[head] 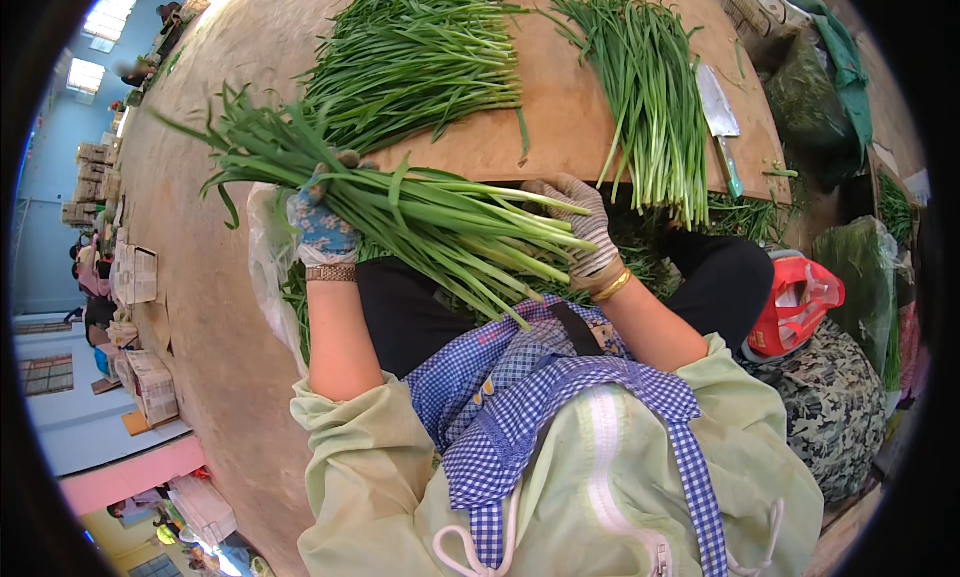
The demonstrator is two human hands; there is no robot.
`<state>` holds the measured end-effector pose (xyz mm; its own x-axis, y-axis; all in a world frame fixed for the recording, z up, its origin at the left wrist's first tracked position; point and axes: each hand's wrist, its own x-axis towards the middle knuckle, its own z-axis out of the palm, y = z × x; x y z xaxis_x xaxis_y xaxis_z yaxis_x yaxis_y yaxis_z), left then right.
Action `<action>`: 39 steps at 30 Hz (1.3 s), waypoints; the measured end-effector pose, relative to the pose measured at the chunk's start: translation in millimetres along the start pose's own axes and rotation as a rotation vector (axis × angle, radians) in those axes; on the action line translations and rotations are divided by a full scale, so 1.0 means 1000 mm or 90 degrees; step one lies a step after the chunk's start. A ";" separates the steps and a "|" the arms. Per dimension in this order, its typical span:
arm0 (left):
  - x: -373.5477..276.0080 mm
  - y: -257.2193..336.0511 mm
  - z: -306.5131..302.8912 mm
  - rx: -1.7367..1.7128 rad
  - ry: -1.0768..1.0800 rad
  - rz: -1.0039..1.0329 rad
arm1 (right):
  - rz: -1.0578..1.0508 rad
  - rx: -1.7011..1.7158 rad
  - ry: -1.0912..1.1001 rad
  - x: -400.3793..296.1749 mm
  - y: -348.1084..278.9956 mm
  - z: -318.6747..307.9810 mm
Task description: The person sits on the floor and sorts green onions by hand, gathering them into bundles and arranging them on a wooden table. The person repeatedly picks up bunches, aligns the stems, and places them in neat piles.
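Note:
A loose bunch of garlic chives point(420, 209) lies slantwise above my lap, leafy tips to the left and pale stem ends to the right. My left hand point(324, 217), in a blue floral glove, grips it around the leafy half; some of its fingers are hidden by leaves. At the stem ends is my right hand point(589, 228) in a striped glove, its fingers curled around several stems and partly hidden. Beyond, on a brown board point(559, 119), rest a large pile of chives point(420, 59) and a smaller pile point(649, 104). A cleaver point(718, 112) with a green handle lies beside the smaller one.
Loose chive scraps point(742, 217) lie below the board's edge. To the right are a red bag point(795, 303), a camouflage-patterned bundle point(825, 404) and plastic-wrapped greens point(859, 277). A clear plastic bag point(271, 254) hangs near my left forearm. Crates point(135, 273) and people stand far left.

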<state>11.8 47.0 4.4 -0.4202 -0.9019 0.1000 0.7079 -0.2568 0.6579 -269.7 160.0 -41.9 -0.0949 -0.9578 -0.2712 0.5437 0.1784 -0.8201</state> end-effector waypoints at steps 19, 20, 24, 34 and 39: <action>0.060 -0.004 0.040 -0.031 0.414 0.008 | -0.130 -0.551 -0.151 -0.001 -0.026 0.037; 0.063 -0.008 0.038 -0.023 0.394 0.004 | -0.066 -0.410 -0.144 0.008 -0.020 0.038; 0.062 -0.015 0.054 0.014 0.429 -0.003 | -0.077 -0.170 -0.072 0.019 -0.010 0.041; 0.044 0.031 0.015 -0.006 0.296 0.052 | 0.099 -1.172 -0.252 -0.034 -0.014 -0.093; 0.059 0.015 0.034 0.054 0.231 -0.064 | -0.474 -0.703 0.041 -0.028 -0.079 -0.042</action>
<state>-21.9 1.5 45.8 -0.2465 -0.9417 -0.2289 0.6171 -0.3346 0.7122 -344.6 181.9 9.4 -0.1285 -0.8993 0.4181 -0.6076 -0.2618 -0.7499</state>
